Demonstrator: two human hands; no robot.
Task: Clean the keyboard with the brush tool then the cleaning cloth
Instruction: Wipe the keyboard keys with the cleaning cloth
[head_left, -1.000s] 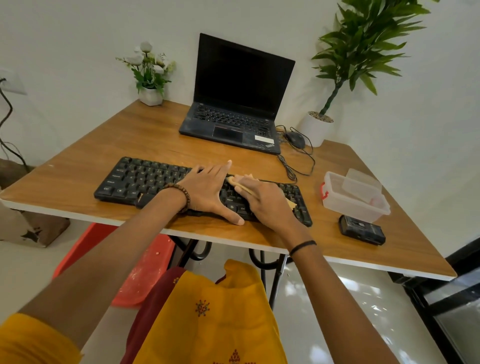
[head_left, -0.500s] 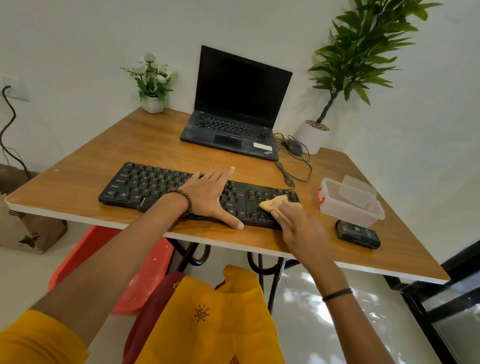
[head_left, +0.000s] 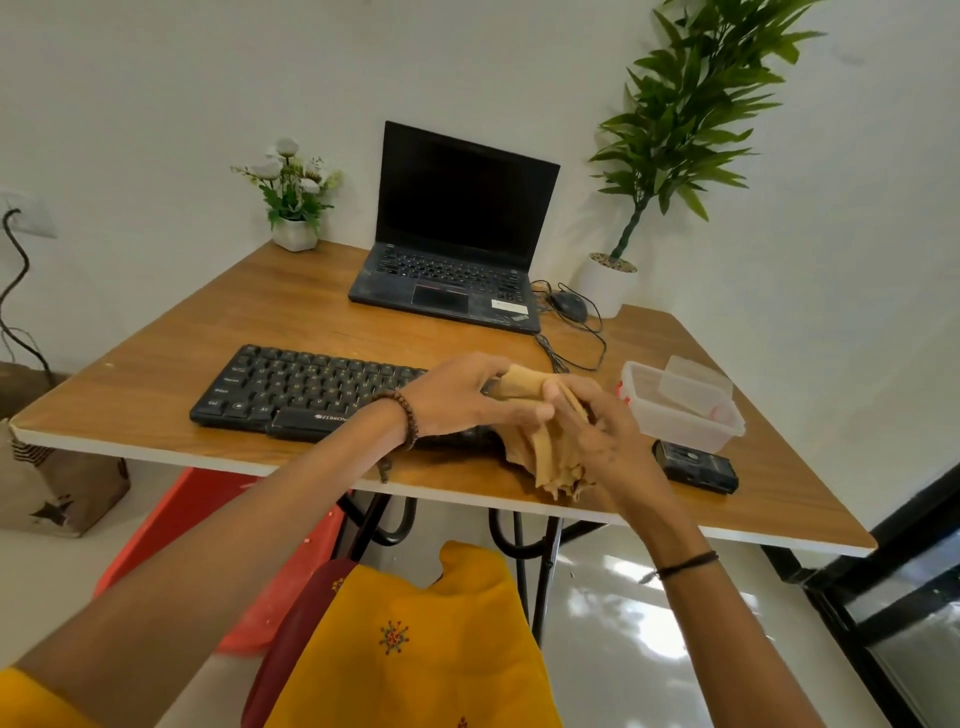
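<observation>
As left hand (head_left: 462, 397) & right hand (head_left: 610, 439) grip the cloth (head_left: 550, 457) at front edge of table (head_left: 171, 364), fold it flat. Wipe keyboard (head_left: 311, 384) w/ light strokes.

The left hand (head_left: 457, 402) wore a brown wooden bead bracelet (head_left: 408, 420), the right hand (head_left: 608, 441) a thin black cord (head_left: 681, 566); the embroidered garment (head_left: 426, 649) was mustard-yellow.

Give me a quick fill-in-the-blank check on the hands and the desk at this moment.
1. The left hand and the right hand both hold the tan ____.
2. The laptop stands ____ the keyboard.
3. The clear container sits to the keyboard's ____.
Missing: cloth; behind; right.
</observation>
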